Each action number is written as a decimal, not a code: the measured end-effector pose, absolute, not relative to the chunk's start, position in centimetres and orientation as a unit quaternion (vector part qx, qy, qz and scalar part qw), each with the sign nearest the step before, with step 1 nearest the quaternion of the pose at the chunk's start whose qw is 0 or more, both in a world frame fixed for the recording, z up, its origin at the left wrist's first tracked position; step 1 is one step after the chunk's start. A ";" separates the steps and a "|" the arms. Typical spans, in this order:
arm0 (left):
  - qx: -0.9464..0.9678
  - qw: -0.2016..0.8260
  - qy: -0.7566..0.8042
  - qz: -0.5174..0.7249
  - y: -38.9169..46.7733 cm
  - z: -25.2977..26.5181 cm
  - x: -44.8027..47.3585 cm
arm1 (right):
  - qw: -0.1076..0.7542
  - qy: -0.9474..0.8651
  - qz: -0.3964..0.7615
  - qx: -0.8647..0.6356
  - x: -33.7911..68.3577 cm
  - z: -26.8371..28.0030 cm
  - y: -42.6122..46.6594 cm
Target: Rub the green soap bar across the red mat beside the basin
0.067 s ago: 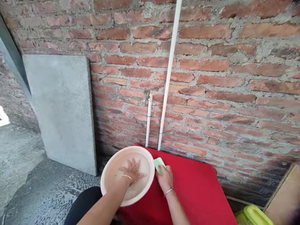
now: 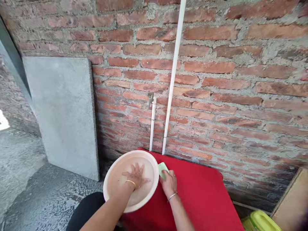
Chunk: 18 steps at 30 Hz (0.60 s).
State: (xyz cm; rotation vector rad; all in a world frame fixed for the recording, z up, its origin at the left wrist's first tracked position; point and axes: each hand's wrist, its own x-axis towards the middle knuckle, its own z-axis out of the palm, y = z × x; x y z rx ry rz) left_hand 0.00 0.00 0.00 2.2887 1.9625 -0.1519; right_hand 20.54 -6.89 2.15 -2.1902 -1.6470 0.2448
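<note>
Rough red bricks make up the wall [image 2: 216, 102] at the back, and a red table [image 2: 199, 192] stands close to it. At the table's left end is a pale bowl [image 2: 113, 179] of water. The left hand [image 2: 137, 175] is down in that water, palm down. Its fingers are spread wide and I see nothing in its hold, so it is perhaps just laid flat there.

The right hand [image 2: 169, 183] is curled partly closed on a flat green thing [image 2: 162, 168]. It grips the near end, so the far end sticks out. The green thing is just beside the bowl's right rim, maybe to have it close but out of the water. I can't tell if it touches the rim.

Behind the bowl, a short pipe [image 2: 152, 128] holds up a tap [image 2: 150, 98]. Off to the left, a gray slab [image 2: 64, 115] leans back, probably because it is too thin to stand alone.
</note>
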 end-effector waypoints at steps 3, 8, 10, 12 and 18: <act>0.761 0.075 0.638 -0.093 -0.2 0.8 0.2 | 0.185 -0.551 0.075 -0.810 23.2 2.3 -7.3; 0.752 0.104 0.643 -0.098 -0.1 1.1 0.6 | 0.160 -0.426 0.038 -0.889 31.9 3.2 -11.2; 0.746 0.110 0.649 -0.104 0.1 1.0 0.6 | 0.155 -0.379 0.028 -0.912 34.1 3.5 -12.4; 0.746 0.112 0.648 -0.107 0.1 1.0 0.6 | 0.168 -0.361 0.021 -0.917 34.2 3.3 -12.9; 0.739 0.113 0.651 -0.135 0.0 1.6 0.5 | 0.247 -0.529 0.063 -0.810 24.3 1.7 -10.7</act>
